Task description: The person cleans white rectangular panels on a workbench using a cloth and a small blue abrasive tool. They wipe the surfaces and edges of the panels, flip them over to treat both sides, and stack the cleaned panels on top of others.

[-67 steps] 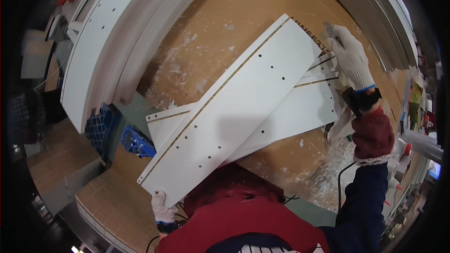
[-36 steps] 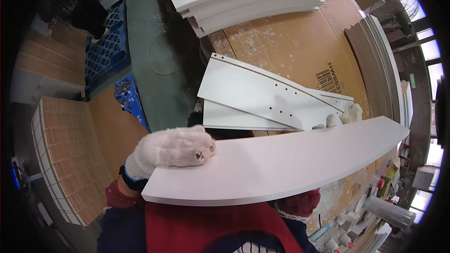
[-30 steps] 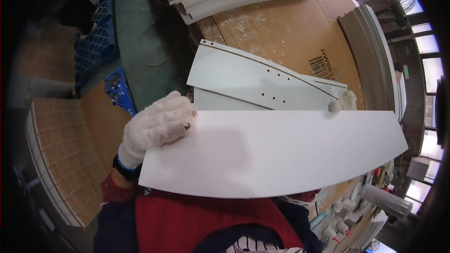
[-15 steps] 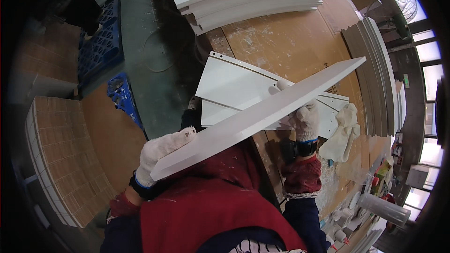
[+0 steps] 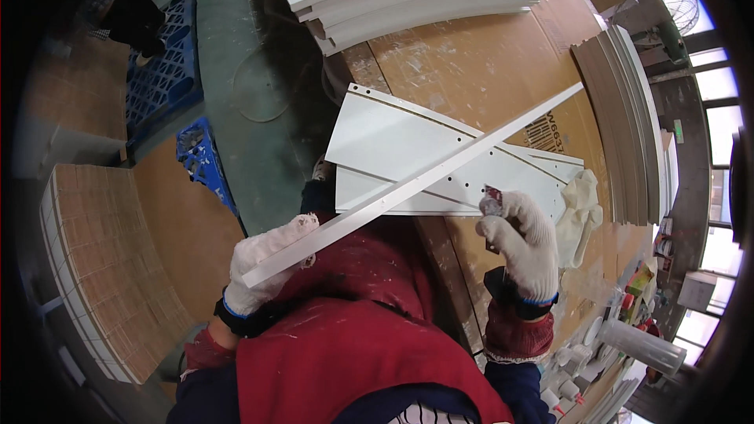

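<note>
A long white board [image 5: 369, 206] slants across the view, its narrow edge turned up. My left hand [image 5: 267, 255], in a white knit glove with worn fingertips, is closed around its near left end. The far end reaches to the right, over the work table. My right hand [image 5: 525, 239], also gloved, is off the board, its fingers curled in a pinch. A small reddish and dark piece shows at its fingertips; its kind I cannot make out. Beneath the long board lie white panels [image 5: 393, 137] with drilled holes and grooves. A loose cream glove [image 5: 580, 208] lies beside my right hand.
A stack of white panels [image 5: 424, 4] sits at the far side of the cardboard-covered table [image 5: 471, 55]. More boards [image 5: 620, 126] are stacked at the right. Blue pallets [image 5: 163, 71] and a person's legs [image 5: 133, 20] are at the far left. A clear plastic container [image 5: 644, 348] lies lower right.
The long board has been turned so its narrow edge shows instead of its broad face. My right hand has come off it and moved toward me. My left hand keeps its hold.
</note>
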`<state>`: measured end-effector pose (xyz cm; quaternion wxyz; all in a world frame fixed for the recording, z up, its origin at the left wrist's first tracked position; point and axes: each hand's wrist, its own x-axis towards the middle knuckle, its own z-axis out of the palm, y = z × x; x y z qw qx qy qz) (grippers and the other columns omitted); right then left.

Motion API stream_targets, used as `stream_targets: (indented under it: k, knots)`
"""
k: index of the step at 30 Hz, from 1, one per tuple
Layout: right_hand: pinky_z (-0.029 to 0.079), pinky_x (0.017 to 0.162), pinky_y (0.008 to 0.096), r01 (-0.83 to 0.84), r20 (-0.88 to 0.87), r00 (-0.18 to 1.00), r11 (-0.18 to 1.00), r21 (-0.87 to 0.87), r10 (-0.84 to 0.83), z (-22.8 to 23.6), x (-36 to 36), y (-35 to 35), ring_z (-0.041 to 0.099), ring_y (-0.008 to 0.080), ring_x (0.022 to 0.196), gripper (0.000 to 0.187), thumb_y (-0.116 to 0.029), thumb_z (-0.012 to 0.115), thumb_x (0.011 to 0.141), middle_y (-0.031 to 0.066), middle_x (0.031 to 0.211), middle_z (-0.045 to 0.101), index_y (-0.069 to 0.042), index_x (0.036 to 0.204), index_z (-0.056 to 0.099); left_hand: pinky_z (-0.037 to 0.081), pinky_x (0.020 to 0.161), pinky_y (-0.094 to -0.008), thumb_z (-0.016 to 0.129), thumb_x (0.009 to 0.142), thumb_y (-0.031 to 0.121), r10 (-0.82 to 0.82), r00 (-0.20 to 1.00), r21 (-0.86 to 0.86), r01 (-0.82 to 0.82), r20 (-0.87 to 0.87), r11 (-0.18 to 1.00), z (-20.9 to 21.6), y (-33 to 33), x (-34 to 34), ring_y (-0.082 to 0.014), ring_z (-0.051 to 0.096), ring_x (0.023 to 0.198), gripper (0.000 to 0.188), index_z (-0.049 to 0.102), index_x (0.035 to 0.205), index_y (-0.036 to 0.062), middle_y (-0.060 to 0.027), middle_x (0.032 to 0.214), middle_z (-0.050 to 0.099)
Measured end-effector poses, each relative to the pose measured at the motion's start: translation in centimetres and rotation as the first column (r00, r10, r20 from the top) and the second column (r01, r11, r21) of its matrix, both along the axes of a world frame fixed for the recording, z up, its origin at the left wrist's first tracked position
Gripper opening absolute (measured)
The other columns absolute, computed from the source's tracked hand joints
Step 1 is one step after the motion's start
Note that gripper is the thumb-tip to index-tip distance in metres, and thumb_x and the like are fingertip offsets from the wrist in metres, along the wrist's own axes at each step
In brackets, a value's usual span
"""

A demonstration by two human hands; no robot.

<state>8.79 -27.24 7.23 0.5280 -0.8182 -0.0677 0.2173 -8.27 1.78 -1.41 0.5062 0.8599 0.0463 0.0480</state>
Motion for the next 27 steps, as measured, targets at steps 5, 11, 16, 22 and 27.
stream_targets:
  k: [5,11,16,22,27]
  knots:
    - [0.049,0.050,0.0309,-0.460,0.527,0.531,0.748,-0.479,0.664,4.7,-2.8,9.4,0.062,0.0191,0.055,0.021,-0.024,0.064,0.081,0.0041,0.070,0.058,-0.010,0.096,0.060,0.055,0.065,-0.0287,0.065,0.083,0.009,-0.064,0.989,0.282,0.023,0.136,0.959,-0.1,0.6,0.3,-0.0197,0.068,0.078,0.034,0.065,0.117,0.0059,-0.0075,0.095,0.070]
    - [0.048,0.049,0.0279,-0.441,0.434,0.335,0.547,-0.712,0.836,3.8,-3.6,12.4,0.061,0.0131,0.056,0.019,-0.022,0.061,0.081,-0.0019,0.068,0.057,-0.015,0.098,0.060,0.055,0.069,-0.0302,0.066,0.084,0.011,-0.040,0.989,0.200,0.011,0.143,0.980,0.1,0.0,0.3,-0.0241,0.068,0.083,0.035,0.064,0.118,0.0073,-0.0070,0.102,0.070]
    - [0.053,0.049,0.0333,-0.317,0.446,0.514,0.646,-0.695,0.733,3.6,-0.1,9.9,0.066,0.0236,0.059,0.009,-0.014,0.059,0.079,0.0078,0.069,0.059,-0.008,0.086,0.058,0.051,0.053,-0.0275,0.062,0.087,0.012,0.038,0.988,0.116,-0.056,0.153,0.992,0.2,-0.6,0.9,-0.0169,0.067,0.063,0.019,0.065,0.104,0.0030,-0.0081,0.081,0.068]
    - [0.051,0.069,0.0355,-0.173,0.549,0.707,0.863,-0.475,0.445,2.5,7.8,3.7,0.066,0.0268,0.078,0.021,-0.016,0.062,0.086,0.0117,0.082,0.066,-0.007,0.105,0.065,0.055,0.070,-0.0324,0.064,0.084,0.011,0.007,0.999,0.097,-0.002,-0.051,0.995,0.0,0.3,-0.2,-0.0274,0.069,0.083,0.032,0.064,0.116,0.0039,-0.0116,0.099,0.071]
    - [0.050,0.069,0.0349,0.104,0.476,0.839,0.781,-0.616,0.264,1.4,15.4,-1.7,0.067,0.0279,0.077,0.024,-0.023,0.061,0.089,0.0142,0.081,0.067,-0.006,0.105,0.065,0.054,0.066,-0.0308,0.063,0.085,0.009,0.011,1.000,0.125,-0.012,0.009,0.992,-0.2,0.7,0.2,-0.0249,0.068,0.078,0.031,0.064,0.115,0.0028,-0.0112,0.095,0.070]
